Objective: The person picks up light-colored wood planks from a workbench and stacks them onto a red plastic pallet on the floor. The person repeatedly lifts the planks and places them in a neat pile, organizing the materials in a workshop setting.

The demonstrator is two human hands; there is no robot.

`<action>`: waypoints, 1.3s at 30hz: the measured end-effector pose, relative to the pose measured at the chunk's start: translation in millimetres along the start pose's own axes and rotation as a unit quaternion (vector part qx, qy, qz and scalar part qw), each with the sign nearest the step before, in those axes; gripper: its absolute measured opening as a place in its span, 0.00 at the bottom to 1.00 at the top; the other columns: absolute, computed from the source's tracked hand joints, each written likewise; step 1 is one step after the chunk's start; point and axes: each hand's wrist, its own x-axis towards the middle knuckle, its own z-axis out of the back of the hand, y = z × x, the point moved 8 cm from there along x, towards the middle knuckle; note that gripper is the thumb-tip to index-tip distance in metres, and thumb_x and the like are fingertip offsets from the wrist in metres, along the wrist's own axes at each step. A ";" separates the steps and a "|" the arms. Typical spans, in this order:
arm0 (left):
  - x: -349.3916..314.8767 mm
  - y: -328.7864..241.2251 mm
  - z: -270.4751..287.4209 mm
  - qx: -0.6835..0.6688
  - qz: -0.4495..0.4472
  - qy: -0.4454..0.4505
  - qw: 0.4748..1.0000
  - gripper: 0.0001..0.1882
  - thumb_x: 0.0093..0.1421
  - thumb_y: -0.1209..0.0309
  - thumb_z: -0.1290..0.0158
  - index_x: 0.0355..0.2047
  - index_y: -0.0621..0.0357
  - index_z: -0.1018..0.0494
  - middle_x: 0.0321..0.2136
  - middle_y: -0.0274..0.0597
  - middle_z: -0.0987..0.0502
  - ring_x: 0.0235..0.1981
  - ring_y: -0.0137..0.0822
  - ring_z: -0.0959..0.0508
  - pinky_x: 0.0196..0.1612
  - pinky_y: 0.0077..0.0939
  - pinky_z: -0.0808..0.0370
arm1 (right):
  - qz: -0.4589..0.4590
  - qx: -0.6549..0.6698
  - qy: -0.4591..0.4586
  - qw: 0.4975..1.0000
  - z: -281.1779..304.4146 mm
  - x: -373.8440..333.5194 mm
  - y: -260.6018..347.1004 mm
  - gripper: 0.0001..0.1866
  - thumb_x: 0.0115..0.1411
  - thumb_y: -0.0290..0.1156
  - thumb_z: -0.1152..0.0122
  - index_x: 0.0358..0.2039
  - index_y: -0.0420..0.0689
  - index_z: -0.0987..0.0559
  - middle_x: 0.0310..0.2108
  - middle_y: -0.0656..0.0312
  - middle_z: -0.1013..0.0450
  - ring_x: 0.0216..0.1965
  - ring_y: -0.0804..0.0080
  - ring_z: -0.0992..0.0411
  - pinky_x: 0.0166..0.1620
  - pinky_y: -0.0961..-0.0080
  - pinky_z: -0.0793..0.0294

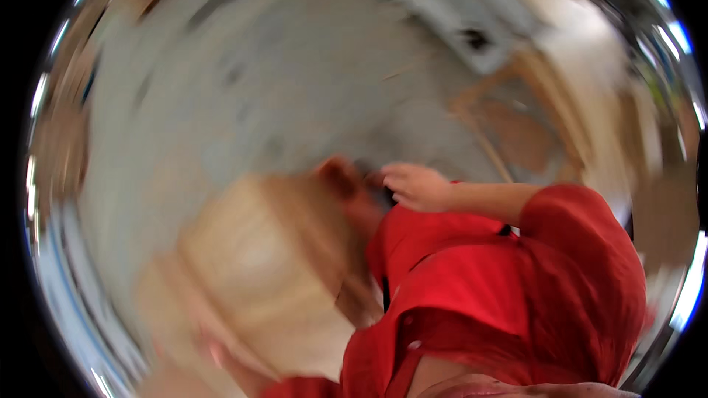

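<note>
Motion blur smears much of the head view. My left hand [215, 350] is at the lower left, over the near edge of a pale wooden box or stack of boards [251, 250]; its fingers are too smeared to read. That wooden piece stands tilted at my left side, with a darker brown side toward me. My right hand [420, 186] hangs in front of my red clothing, fingers loosely bent and apart, with nothing visible in it. Just beyond its fingertips is a blurred dark and reddish-brown shape [341, 177], whose kind I cannot make out.
Grey floor [295, 74] spreads ahead, with dark marks. At the far right stands a pale grey metal-looking unit [472, 11] with a dark hole. A brown wooden frame [516, 121] lies close by it. Pale blue-edged shapes [81, 295] line the left rim.
</note>
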 end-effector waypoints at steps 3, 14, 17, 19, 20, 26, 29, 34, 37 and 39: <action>-37.3 -100.0 93.5 -0.149 -0.064 -0.101 0.982 0.32 0.61 0.49 0.56 0.58 0.58 0.42 0.55 0.49 0.35 0.52 0.50 0.32 0.51 0.43 0.33 | -0.172 -0.002 -0.059 0.983 43.6 -103.1 -49.5 0.16 0.54 0.33 0.46 0.44 0.43 0.29 0.51 0.52 0.36 0.50 0.52 0.35 0.51 0.63 0.31; -353.6 -442.3 268.1 -0.622 -0.326 0.326 0.633 0.28 0.65 0.63 0.56 0.60 0.65 0.47 0.58 0.54 0.41 0.58 0.46 0.38 0.59 0.35 0.39 | -0.452 -0.115 -0.306 0.830 213.2 -383.6 -154.6 0.24 0.55 0.35 0.45 0.51 0.38 0.32 0.54 0.49 0.38 0.53 0.50 0.37 0.54 0.63 0.34; -458.7 -497.9 293.2 -0.644 -0.334 0.517 0.455 0.26 0.66 0.62 0.56 0.60 0.62 0.45 0.56 0.51 0.37 0.56 0.42 0.34 0.58 0.34 0.37 | -0.545 -0.095 -0.326 0.766 246.8 -471.0 -202.0 0.25 0.56 0.36 0.45 0.53 0.39 0.33 0.55 0.49 0.38 0.55 0.50 0.38 0.56 0.62 0.35; -537.9 -513.5 314.6 -0.586 -0.330 0.619 0.406 0.26 0.66 0.62 0.55 0.59 0.61 0.44 0.55 0.50 0.36 0.55 0.40 0.34 0.57 0.34 0.36 | -0.584 -0.136 -0.325 0.732 266.8 -554.3 -236.2 0.25 0.56 0.38 0.45 0.53 0.41 0.32 0.55 0.49 0.39 0.56 0.51 0.38 0.56 0.62 0.36; -578.9 -518.0 320.3 -0.544 -0.310 0.685 0.373 0.27 0.65 0.60 0.54 0.59 0.61 0.44 0.55 0.50 0.36 0.55 0.43 0.34 0.57 0.37 0.37 | -0.616 -0.165 -0.308 0.706 267.6 -603.7 -257.3 0.26 0.55 0.39 0.44 0.53 0.42 0.32 0.56 0.50 0.39 0.56 0.52 0.39 0.56 0.62 0.36; -795.7 -527.8 358.9 -0.358 -0.193 0.886 0.223 0.28 0.63 0.54 0.53 0.56 0.60 0.42 0.49 0.52 0.32 0.50 0.45 0.31 0.53 0.41 0.33 | -0.870 -0.128 -0.229 0.416 284.1 -840.7 -285.8 0.31 0.57 0.50 0.47 0.55 0.42 0.33 0.58 0.51 0.40 0.58 0.55 0.40 0.57 0.62 0.36; -859.5 -540.3 374.7 -0.324 -0.225 0.890 0.228 0.26 0.63 0.55 0.52 0.55 0.59 0.39 0.47 0.47 0.30 0.48 0.41 0.29 0.50 0.38 0.30 | -0.848 0.050 -0.403 0.341 176.6 -984.5 -299.4 0.31 0.56 0.55 0.46 0.45 0.36 0.26 0.48 0.45 0.30 0.50 0.51 0.32 0.51 0.63 0.33; -868.3 -518.0 384.0 -0.324 -0.264 0.861 0.291 0.18 0.63 0.63 0.51 0.51 0.56 0.37 0.46 0.37 0.28 0.41 0.32 0.25 0.46 0.34 0.25 | -0.759 0.025 -0.522 0.387 198.9 -938.3 -256.1 0.26 0.57 0.50 0.44 0.25 0.33 0.26 0.22 0.48 0.30 0.26 0.62 0.35 0.35 0.67 0.33; -859.0 -485.8 382.6 -0.303 -0.311 0.857 0.278 0.19 0.63 0.69 0.50 0.54 0.50 0.37 0.46 0.35 0.29 0.45 0.33 0.27 0.48 0.34 0.27 | -0.734 0.051 -0.549 0.397 217.2 -941.6 -228.4 0.24 0.59 0.47 0.44 0.23 0.34 0.28 0.19 0.55 0.32 0.24 0.70 0.40 0.31 0.71 0.35; -847.2 -475.0 399.3 -0.334 -0.303 0.848 0.280 0.22 0.62 0.73 0.50 0.56 0.46 0.39 0.48 0.33 0.29 0.48 0.34 0.29 0.49 0.35 0.28 | -0.670 0.089 -0.615 0.406 235.2 -920.6 -223.7 0.23 0.59 0.46 0.44 0.22 0.35 0.28 0.18 0.59 0.34 0.23 0.75 0.42 0.29 0.72 0.36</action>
